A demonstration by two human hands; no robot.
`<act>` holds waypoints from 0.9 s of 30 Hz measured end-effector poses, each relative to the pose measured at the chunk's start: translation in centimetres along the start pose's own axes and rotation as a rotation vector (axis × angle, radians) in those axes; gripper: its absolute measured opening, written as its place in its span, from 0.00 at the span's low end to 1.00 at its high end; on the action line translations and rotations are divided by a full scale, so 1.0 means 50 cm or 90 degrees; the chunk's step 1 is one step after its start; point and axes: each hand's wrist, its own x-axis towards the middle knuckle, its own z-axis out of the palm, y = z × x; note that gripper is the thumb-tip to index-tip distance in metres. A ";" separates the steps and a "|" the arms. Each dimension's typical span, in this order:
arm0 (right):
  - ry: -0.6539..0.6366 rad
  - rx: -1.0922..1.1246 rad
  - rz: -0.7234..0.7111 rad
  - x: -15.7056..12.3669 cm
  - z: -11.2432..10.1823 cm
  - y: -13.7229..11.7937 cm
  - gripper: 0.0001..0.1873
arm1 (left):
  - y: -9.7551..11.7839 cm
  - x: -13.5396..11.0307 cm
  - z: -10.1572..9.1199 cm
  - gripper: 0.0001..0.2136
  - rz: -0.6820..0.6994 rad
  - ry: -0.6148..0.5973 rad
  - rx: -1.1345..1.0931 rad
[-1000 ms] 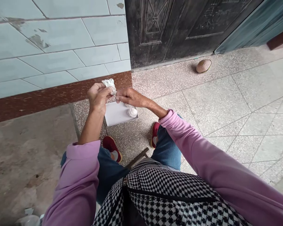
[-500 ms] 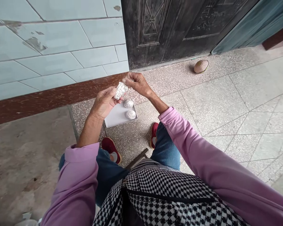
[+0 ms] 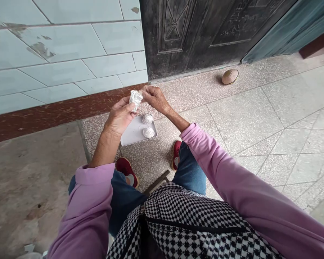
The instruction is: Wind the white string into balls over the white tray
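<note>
My left hand (image 3: 120, 116) and my right hand (image 3: 156, 98) meet above the floor, both pinching a crumpled piece of silver foil (image 3: 135, 98) held between them. Below the hands a white tray (image 3: 132, 136) lies on the floor. Two foil-wrapped balls (image 3: 148, 119) (image 3: 148, 132) rest near its right edge, one behind the other.
A tiled wall with a dark red base strip (image 3: 56, 111) runs on the left, a dark metal door (image 3: 199, 32) stands ahead. A small round brownish object (image 3: 230, 76) lies on the speckled floor by the door. My red shoes (image 3: 127, 169) show below the tray.
The foil piece has been worked between the fingers and looks more bunched. My right hand rose off the tray to the foil, uncovering the second ball.
</note>
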 end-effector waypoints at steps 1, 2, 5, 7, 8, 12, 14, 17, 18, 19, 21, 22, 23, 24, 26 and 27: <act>-0.011 -0.011 -0.001 -0.006 0.009 -0.002 0.38 | 0.002 0.003 -0.001 0.16 0.006 0.004 -0.006; -0.022 -0.024 -0.004 -0.012 0.019 -0.006 0.37 | 0.005 0.006 -0.003 0.16 0.015 0.010 -0.012; -0.050 -0.090 0.006 -0.029 0.041 -0.018 0.28 | 0.007 0.013 -0.010 0.18 0.042 0.036 -0.020; -0.074 -0.144 0.022 -0.033 0.047 -0.026 0.25 | 0.003 0.017 -0.014 0.19 0.056 0.053 -0.015; -0.089 -0.166 0.030 -0.033 0.048 -0.030 0.24 | -0.001 0.019 -0.016 0.19 0.063 0.057 -0.011; -0.112 -0.204 0.057 -0.032 0.053 -0.042 0.25 | -0.018 0.031 -0.023 0.20 0.092 0.051 -0.010; -0.132 -0.191 0.070 -0.044 0.063 -0.050 0.25 | -0.022 0.037 -0.029 0.20 0.109 0.066 -0.018; -0.226 -0.137 0.101 -0.072 0.084 -0.061 0.23 | -0.021 0.041 -0.038 0.22 0.131 0.117 -0.012; -0.261 -0.112 0.107 -0.080 0.088 -0.064 0.22 | -0.020 0.040 -0.040 0.24 0.134 0.129 0.000; -0.288 -0.084 0.108 -0.085 0.090 -0.065 0.21 | -0.020 0.039 -0.042 0.25 0.133 0.137 0.017; -0.308 -0.026 0.088 -0.083 0.083 -0.061 0.20 | -0.021 0.035 -0.041 0.27 0.132 0.140 0.061; -0.301 -0.003 0.069 -0.076 0.074 -0.057 0.20 | -0.022 0.033 -0.039 0.27 0.134 0.137 0.082; -0.288 0.015 0.049 -0.066 0.061 -0.051 0.21 | -0.024 0.031 -0.037 0.27 0.136 0.131 0.102; -0.267 0.026 0.028 -0.053 0.045 -0.044 0.24 | -0.025 0.029 -0.034 0.27 0.135 0.122 0.119; -0.198 0.037 -0.009 -0.027 0.011 -0.029 0.28 | -0.024 0.023 -0.028 0.25 0.109 0.090 0.135; -0.153 0.034 -0.023 -0.016 -0.005 -0.021 0.30 | -0.023 0.020 -0.026 0.24 0.088 0.069 0.131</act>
